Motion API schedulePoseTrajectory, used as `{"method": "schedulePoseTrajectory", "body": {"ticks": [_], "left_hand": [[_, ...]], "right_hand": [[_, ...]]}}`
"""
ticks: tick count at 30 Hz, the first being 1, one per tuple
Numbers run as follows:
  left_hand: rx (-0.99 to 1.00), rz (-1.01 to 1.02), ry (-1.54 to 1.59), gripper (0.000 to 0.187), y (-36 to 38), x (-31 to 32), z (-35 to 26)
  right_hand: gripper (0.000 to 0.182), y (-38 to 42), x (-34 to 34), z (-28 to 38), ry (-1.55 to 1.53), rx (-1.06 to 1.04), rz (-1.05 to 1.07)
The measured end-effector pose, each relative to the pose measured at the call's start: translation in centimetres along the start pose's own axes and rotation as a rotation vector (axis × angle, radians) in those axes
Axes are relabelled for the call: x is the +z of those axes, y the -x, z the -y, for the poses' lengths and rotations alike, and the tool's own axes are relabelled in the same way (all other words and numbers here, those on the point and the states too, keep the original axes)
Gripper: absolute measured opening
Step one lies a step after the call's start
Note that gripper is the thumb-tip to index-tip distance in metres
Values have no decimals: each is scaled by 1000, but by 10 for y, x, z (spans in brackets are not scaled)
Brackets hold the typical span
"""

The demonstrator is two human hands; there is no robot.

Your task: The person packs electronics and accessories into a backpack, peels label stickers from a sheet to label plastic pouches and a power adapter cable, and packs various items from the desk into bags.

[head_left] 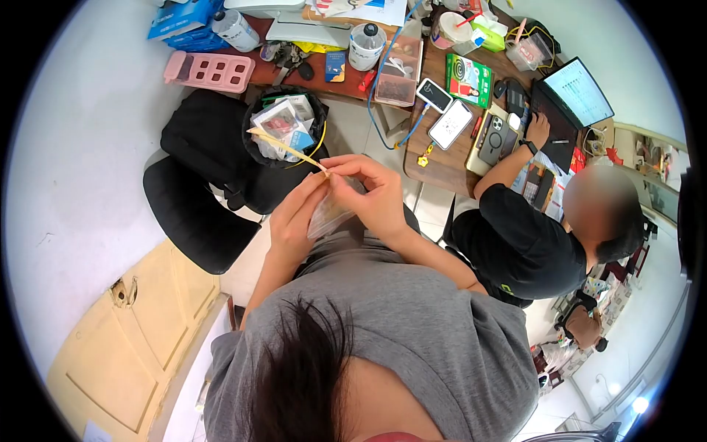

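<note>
In front of my body, both hands meet around a clear plastic bag (329, 215). A thin pale yellow strip (286, 149), slightly split at its far end, sticks out from between my fingertips over the bin. My left hand (296, 215) is closed along the bag's left side, its fingertips at the strip's near end. From the other side my right hand (374, 197) pinches at the bag's top, thumb and fingers by that same end. The bag hangs down between the two palms, partly hidden by the fingers.
A black-lined bin (318, 118) with packaging in it stands just ahead, beside a black chair (193, 214). At the right, a person (515, 236) sits at a wooden desk (436, 65) with a laptop (582, 92) and phones. Bottles and a pink tray (210, 71) line the back table.
</note>
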State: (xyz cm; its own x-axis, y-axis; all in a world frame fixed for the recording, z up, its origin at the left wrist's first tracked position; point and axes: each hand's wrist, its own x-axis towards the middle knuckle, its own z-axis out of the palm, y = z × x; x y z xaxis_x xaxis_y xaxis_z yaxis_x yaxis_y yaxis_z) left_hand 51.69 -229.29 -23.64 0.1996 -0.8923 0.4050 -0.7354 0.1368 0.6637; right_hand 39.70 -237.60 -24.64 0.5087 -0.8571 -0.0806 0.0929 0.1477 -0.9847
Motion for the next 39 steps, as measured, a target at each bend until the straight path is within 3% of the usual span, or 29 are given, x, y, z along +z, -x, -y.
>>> {"method": "schedulePoseTrajectory", "body": {"ticks": [3, 6, 9, 13, 20, 23, 24, 26, 30, 39], "left_hand": [[-26, -44, 68, 25, -3, -4, 0], [-135, -69, 217, 23, 0, -11, 7], [-153, -127, 306, 23, 0, -22, 13], [-90, -169, 439, 21, 1, -26, 15], [-192, -85, 807, 15, 15, -20, 28], [-240, 14, 782, 15, 1, -32, 20], [-215, 10, 924, 15, -3, -29, 21], [-215, 51, 717, 16, -5, -38, 25], [-214, 77, 344, 18, -19, -51, 5], [-138, 27, 424, 21, -19, -58, -1]], "right_hand": [[17, -4, -3, 4, -177, 115, 57], [26, -15, -9, 15, 145, -174, 137], [35, -24, -21, 18, 181, -90, 104], [46, -21, -13, 42, 297, -208, 292], [30, -29, -3, 39, 423, -308, 366], [29, -33, -1, 36, 591, -435, 295], [30, -34, 0, 38, 678, -508, 253], [31, -37, 1, 46, 850, -654, 166], [35, -33, 9, 52, 921, -752, 159], [43, -26, 1, 61, 560, -438, 394]]}}
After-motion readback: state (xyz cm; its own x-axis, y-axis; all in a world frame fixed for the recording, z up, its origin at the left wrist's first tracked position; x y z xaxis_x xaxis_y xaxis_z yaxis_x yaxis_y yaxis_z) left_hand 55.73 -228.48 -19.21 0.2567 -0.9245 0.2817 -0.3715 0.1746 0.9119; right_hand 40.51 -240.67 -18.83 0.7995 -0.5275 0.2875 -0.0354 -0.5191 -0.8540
